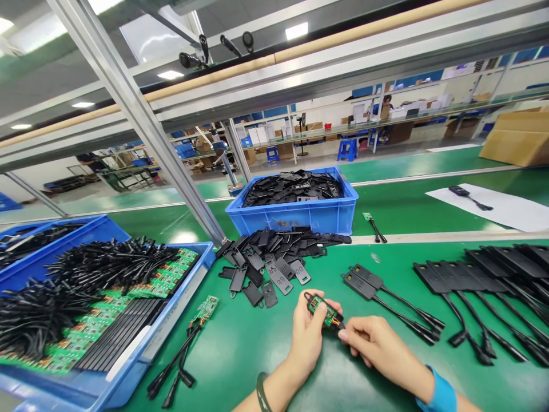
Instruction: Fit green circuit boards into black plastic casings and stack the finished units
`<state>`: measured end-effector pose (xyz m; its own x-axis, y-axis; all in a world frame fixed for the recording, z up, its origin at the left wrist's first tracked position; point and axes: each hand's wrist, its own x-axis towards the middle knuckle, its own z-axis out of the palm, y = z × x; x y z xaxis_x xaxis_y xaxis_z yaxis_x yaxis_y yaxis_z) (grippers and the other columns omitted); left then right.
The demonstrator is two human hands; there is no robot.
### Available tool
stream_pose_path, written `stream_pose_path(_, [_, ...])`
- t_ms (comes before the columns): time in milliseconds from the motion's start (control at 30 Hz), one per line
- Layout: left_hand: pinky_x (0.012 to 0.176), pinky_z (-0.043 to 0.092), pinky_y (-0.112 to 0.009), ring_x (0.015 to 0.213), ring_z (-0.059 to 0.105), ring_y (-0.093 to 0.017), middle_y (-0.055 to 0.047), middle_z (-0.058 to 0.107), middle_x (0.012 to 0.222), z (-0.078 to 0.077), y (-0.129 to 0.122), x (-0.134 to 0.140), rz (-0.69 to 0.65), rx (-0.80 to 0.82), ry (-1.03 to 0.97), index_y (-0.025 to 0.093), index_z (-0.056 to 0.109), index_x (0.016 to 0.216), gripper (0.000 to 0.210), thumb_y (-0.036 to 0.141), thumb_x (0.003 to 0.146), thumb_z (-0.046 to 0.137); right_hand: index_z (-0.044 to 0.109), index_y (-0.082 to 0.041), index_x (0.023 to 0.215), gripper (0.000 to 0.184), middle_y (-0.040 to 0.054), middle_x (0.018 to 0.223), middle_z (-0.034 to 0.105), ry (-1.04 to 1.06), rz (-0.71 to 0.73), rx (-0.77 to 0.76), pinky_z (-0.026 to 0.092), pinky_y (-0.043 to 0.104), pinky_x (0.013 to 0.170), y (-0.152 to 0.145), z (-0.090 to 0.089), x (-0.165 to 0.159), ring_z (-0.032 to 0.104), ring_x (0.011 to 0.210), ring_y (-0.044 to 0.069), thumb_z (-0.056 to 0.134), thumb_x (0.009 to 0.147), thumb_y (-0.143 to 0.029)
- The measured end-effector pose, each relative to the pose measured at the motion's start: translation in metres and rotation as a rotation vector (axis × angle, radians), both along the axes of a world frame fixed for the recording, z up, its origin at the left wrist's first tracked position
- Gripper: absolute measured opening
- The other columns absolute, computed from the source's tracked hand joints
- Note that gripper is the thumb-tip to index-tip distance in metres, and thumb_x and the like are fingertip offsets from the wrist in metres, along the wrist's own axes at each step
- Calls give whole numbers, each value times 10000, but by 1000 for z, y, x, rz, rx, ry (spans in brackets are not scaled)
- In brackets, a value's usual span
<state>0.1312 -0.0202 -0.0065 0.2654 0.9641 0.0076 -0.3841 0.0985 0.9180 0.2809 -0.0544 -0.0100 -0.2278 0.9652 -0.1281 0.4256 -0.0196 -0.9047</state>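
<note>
Looks to me like the step is bedding the circuit board (327, 313) into its black case (339, 318), and the next move probably calls for a steady hold and gentle fingers near the wires. Left hand (305, 335) has its grip wrapped around the case, over the tabletop (240, 366); right hand (375, 342) has its grip pinched on the cable end. Left to right, the unit shows a black loop, green board with yellowish patch, then red and yellow wires.
</note>
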Motion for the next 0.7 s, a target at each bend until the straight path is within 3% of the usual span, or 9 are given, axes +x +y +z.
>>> stream_pose_path(133, [769, 501, -347, 815, 646, -192, -47, 673, 874, 0, 2, 0, -5, 49, 33, 204, 394, 1009, 284, 369, 856, 568, 455, -176, 553, 428, -25, 545, 487, -79, -41, 198, 306, 230, 533, 1, 1, -1, 439, 548, 122, 467, 887, -443])
stream_pose_path(367, [829, 490, -380, 864, 648, -209, -77, 681, 921, -3, 0, 1, -13, 145, 155, 201, 415, 1022, 258, 379, 875, 529, 492, -177, 553, 469, -8, 580, 508, -149, -29, 288, 314, 252, 552, 0, -2, -6, 444, 567, 139, 422, 925, -454])
stream_pose_path(567, [808, 496, -378, 819, 663, -210, -56, 683, 880, -1, -1, 1, -12, 53, 46, 204, 419, 1000, 303, 403, 839, 581, 576, -173, 587, 432, -10, 597, 530, -94, -80, 230, 307, 250, 566, 2, -1, -2, 443, 584, 138, 473, 880, -472])
stream_pose_path(700, [796, 494, -366, 828, 662, -206, -54, 682, 891, 0, -2, 3, 30, 58, 38, 203, 408, 1002, 284, 375, 848, 573, 614, -154, 596, 455, -23, 523, 469, -12, -69, 86, 255, 247, 516, 5, 1, -2, 374, 527, 120, 491, 826, -528])
